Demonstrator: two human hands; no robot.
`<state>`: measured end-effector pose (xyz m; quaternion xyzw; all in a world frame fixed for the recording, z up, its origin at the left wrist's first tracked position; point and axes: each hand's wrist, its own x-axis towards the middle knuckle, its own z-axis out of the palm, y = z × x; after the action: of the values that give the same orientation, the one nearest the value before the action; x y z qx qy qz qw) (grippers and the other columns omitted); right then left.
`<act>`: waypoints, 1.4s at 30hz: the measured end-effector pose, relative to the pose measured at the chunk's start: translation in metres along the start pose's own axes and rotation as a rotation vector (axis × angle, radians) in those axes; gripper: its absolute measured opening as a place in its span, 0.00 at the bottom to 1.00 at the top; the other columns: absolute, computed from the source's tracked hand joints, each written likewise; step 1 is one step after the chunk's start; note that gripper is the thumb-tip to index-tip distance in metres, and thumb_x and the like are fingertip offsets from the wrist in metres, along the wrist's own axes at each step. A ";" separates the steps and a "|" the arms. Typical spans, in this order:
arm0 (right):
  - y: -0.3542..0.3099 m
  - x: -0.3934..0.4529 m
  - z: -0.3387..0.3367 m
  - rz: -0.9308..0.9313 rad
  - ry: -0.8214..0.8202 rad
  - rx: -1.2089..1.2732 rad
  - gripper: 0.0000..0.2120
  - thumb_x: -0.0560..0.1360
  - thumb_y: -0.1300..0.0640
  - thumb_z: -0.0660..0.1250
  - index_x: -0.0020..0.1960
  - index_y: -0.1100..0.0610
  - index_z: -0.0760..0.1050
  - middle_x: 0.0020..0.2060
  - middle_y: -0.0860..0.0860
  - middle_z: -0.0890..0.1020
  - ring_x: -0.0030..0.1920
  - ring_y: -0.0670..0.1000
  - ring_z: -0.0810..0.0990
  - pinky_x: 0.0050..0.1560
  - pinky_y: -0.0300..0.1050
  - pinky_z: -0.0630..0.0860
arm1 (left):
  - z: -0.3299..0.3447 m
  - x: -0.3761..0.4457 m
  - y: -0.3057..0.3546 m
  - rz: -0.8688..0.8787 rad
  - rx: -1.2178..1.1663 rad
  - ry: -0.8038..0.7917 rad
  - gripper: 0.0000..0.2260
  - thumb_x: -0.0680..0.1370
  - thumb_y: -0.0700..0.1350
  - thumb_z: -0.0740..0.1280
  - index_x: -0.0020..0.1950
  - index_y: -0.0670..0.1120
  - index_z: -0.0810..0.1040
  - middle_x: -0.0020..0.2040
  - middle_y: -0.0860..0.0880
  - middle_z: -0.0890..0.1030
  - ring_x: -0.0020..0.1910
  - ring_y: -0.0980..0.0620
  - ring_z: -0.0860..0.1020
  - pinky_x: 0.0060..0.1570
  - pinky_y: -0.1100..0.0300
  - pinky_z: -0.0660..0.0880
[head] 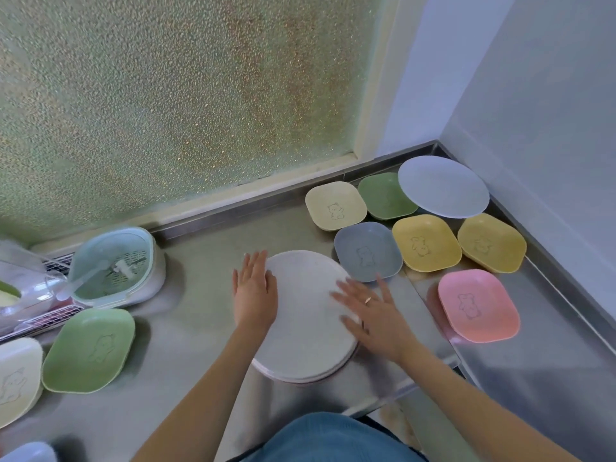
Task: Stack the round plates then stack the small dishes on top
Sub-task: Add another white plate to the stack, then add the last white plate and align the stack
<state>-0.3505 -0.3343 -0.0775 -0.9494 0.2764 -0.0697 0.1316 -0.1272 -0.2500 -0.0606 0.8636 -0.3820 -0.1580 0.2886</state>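
A stack of round plates (305,325) with a speckled white one on top lies in the middle of the steel counter. My left hand (255,290) rests flat at its left rim, fingers apart. My right hand (373,311) lies spread over its right side, holding nothing. Another round pale-blue plate (443,186) sits in the far right corner, overlapping a green dish (383,196). Small bear-print dishes lie around: cream (335,205), grey-blue (366,250), two yellow (426,243) (491,243), pink (478,305), green (90,350) and cream (16,378) at left.
A frosted window fills the back. A white wall bounds the counter (200,328) on the right. A pale green strainer basket (116,265) and a wire rack (40,318) stand at the left. The counter's front edge runs near my body.
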 end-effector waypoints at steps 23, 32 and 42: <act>0.202 0.108 -0.055 0.584 0.196 -0.191 0.19 0.76 0.69 0.59 0.67 0.61 0.70 0.57 0.61 0.80 0.59 0.62 0.77 0.61 0.57 0.71 | 0.058 0.065 0.069 0.038 0.192 -0.209 0.13 0.81 0.46 0.57 0.59 0.44 0.77 0.59 0.46 0.80 0.59 0.47 0.75 0.70 0.55 0.59; 0.115 0.093 -0.078 0.262 0.469 -0.136 0.18 0.70 0.70 0.67 0.59 0.60 0.77 0.34 0.59 0.83 0.29 0.61 0.81 0.26 0.45 0.74 | 0.022 0.048 0.065 0.018 -0.014 -0.015 0.15 0.81 0.47 0.57 0.65 0.44 0.72 0.69 0.45 0.72 0.69 0.46 0.66 0.67 0.54 0.63; -0.023 0.030 -0.023 -0.309 0.635 -0.182 0.15 0.72 0.66 0.65 0.57 0.57 0.80 0.48 0.49 0.85 0.48 0.51 0.84 0.44 0.44 0.81 | -0.048 0.015 0.015 -0.253 -0.375 0.298 0.13 0.81 0.49 0.53 0.48 0.45 0.74 0.43 0.48 0.75 0.45 0.46 0.71 0.47 0.57 0.63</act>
<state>-0.3181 -0.3366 -0.0471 -0.9188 0.1618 -0.3554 -0.0581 -0.1023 -0.2518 -0.0143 0.8495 -0.1885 -0.1319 0.4747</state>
